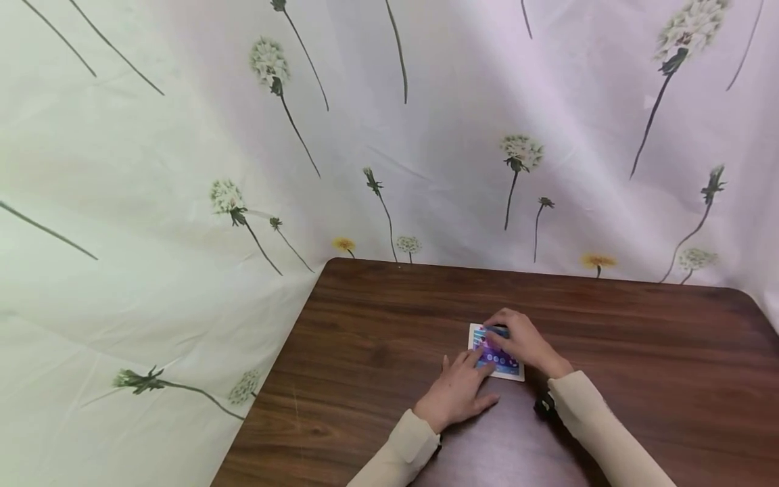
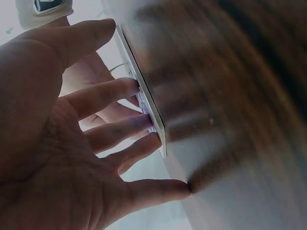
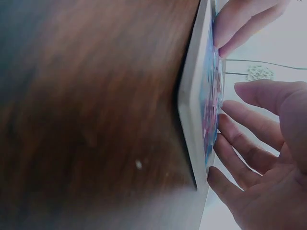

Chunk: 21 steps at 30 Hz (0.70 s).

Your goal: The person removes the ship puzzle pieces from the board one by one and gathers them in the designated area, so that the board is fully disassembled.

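A small flat board [image 1: 506,368] with a white border and a bright blue, purple and pink picture lies on the brown table. Its pale edge [image 3: 189,103] looks thick in the right wrist view. My left hand [image 1: 455,392] rests over its near-left side, several fingertips on the picture. In the left wrist view the little finger of this hand [image 2: 72,129] touches the table beside the board. From the far right, my right hand [image 1: 525,341] reaches over the board with bent fingers, their tips on the picture and at its far edge. Both hands partly cover the picture.
The brown wood-grain table [image 1: 365,325] has rounded corners. Behind and to the left of it hangs a white cloth [image 1: 426,169] printed with dandelions. Dark bands sit at both wrists, below cream sleeves [image 1: 599,419].
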### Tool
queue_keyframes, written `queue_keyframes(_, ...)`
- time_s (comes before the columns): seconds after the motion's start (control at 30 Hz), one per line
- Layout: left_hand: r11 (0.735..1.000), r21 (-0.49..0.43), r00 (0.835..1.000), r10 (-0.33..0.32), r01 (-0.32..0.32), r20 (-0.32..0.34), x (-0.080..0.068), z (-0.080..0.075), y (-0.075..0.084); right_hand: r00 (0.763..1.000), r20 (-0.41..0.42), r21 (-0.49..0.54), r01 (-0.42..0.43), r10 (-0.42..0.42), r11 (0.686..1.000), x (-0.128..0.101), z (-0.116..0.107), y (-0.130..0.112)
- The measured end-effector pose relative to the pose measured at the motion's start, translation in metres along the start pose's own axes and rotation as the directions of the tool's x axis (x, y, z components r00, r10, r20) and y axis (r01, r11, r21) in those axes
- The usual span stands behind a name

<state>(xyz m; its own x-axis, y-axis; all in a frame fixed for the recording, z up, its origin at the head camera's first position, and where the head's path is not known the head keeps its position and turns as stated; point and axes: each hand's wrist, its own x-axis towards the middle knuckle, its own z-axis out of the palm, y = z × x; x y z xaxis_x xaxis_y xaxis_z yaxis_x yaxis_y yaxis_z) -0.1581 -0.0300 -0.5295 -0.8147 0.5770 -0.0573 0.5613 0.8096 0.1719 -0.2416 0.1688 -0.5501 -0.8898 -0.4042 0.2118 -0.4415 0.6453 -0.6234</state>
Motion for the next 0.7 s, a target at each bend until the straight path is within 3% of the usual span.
queue_keyframes(0.4,0.999,-0.048,0.999,-0.012,0.014,0.034,-0.007,-0.003,0.004,0.998,0.017,0.018,-0.055,0.055,0.998,-0.001,0.001,-0.006)
queue_keyframes(0.7,0.998,-0.037,0.996,-0.047,0.050,0.076,-0.012,-0.013,0.012,0.998,-0.009,0.094,-0.062,0.063,0.994,0.000,0.000,-0.010)
